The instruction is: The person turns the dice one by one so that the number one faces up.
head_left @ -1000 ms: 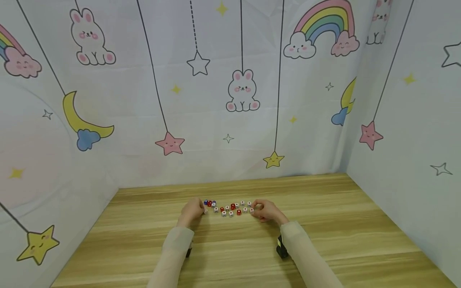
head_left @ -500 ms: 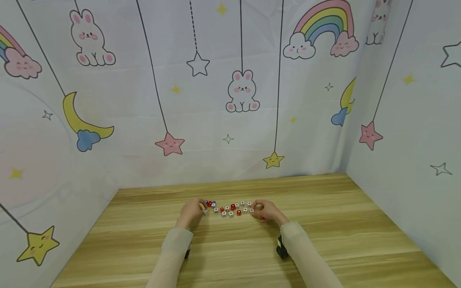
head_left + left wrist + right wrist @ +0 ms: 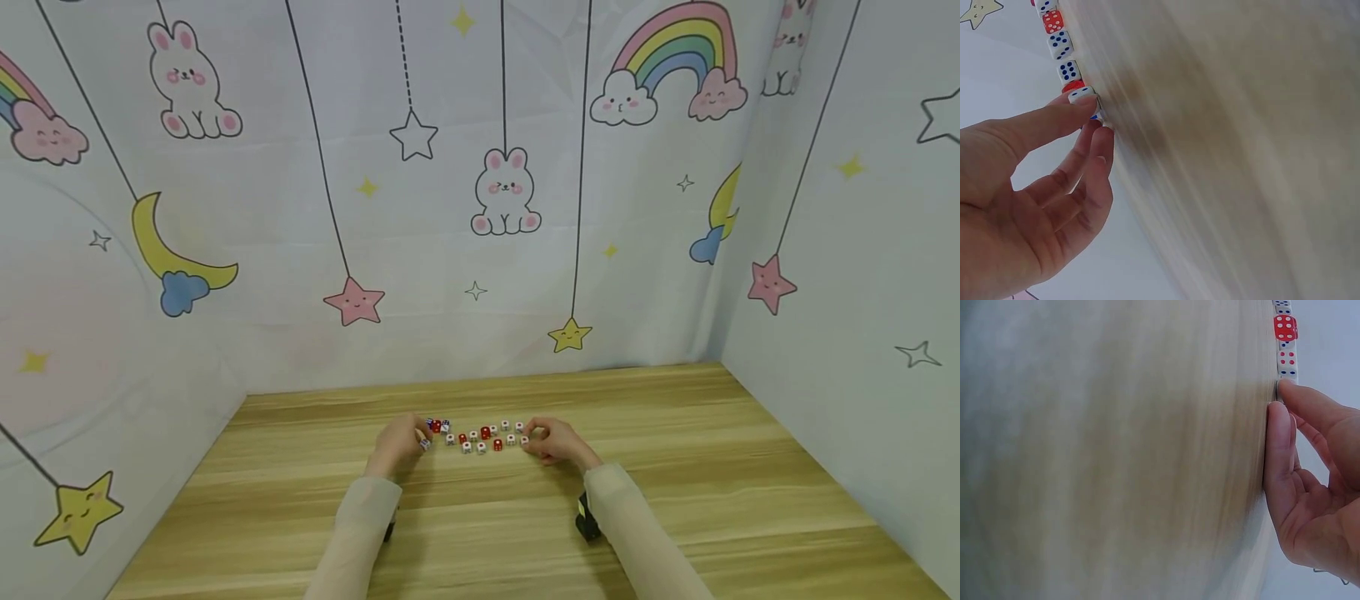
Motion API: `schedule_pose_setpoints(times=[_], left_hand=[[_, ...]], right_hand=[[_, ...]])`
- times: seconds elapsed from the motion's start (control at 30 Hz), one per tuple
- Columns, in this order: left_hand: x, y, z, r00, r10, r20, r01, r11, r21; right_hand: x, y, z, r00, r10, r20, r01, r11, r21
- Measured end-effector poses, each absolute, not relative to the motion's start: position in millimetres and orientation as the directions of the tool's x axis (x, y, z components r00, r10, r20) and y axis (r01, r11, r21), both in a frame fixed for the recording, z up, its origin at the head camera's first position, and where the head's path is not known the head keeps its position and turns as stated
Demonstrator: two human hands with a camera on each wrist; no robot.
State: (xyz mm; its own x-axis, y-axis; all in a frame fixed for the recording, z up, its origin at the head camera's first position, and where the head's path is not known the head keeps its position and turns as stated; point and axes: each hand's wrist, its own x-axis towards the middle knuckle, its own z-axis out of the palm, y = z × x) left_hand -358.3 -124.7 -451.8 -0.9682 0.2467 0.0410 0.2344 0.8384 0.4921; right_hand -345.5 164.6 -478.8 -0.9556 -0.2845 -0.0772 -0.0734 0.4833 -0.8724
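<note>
My left hand [image 3: 400, 439] pinches a white die [image 3: 1082, 94] with blue dots between thumb and fingers. In the head view that die lies tilted at its fingertips, at the left end of a spread of dice. My right hand [image 3: 557, 439] has its thumb and forefinger on a white die [image 3: 524, 441] at the right end. In the right wrist view the fingers largely hide that die. Between the hands stand several white and red dice, among them a red die [image 3: 497, 445] near the front and a white die [image 3: 467, 447].
A small cluster with a red die [image 3: 437, 426] and blue-dotted dice sits just behind the left fingertips. The wood-grain table [image 3: 480, 525] meets a printed cloth backdrop [image 3: 427, 350] at its back edge. Cloth also rises along both sides.
The die at my left fingertips has shifted slightly toward me and to the left, and tilted. The left fingers have shifted a little with it. My right hand stays in place.
</note>
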Motion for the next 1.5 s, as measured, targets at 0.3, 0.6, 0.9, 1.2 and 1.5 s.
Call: schedule_pose_setpoints(times=[0.3,0.6,0.9,1.2,1.5], left_hand=[[-357.5,-125.1,-453.2,-0.971,0.237,0.032,0.218,0.825,0.521],[-357.9,-126.8,-454.3,-0.972,0.23,0.041,0.218,0.83,0.514],[-357.0,-129.5,-455.0,-0.977,0.206,0.052,0.204,0.84,0.503],[-357.1,-129.6,-453.2,-0.977,0.207,0.052,0.203,0.825,0.527],[-358.7,-129.8,-453.5,-0.976,0.213,0.031,0.197,0.823,0.532]], right_hand=[[-345.6,164.4,-478.8,-0.957,-0.279,-0.078,-0.068,0.48,-0.875],[-345.2,164.6,-480.2,-0.958,-0.277,-0.072,-0.074,0.483,-0.872],[-346.5,164.2,-481.6,-0.96,-0.27,-0.071,-0.073,0.489,-0.869],[-345.7,164.7,-480.5,-0.964,-0.25,-0.094,-0.047,0.507,-0.861],[-346.4,163.8,-479.9,-0.965,-0.243,-0.097,-0.042,0.51,-0.859]])
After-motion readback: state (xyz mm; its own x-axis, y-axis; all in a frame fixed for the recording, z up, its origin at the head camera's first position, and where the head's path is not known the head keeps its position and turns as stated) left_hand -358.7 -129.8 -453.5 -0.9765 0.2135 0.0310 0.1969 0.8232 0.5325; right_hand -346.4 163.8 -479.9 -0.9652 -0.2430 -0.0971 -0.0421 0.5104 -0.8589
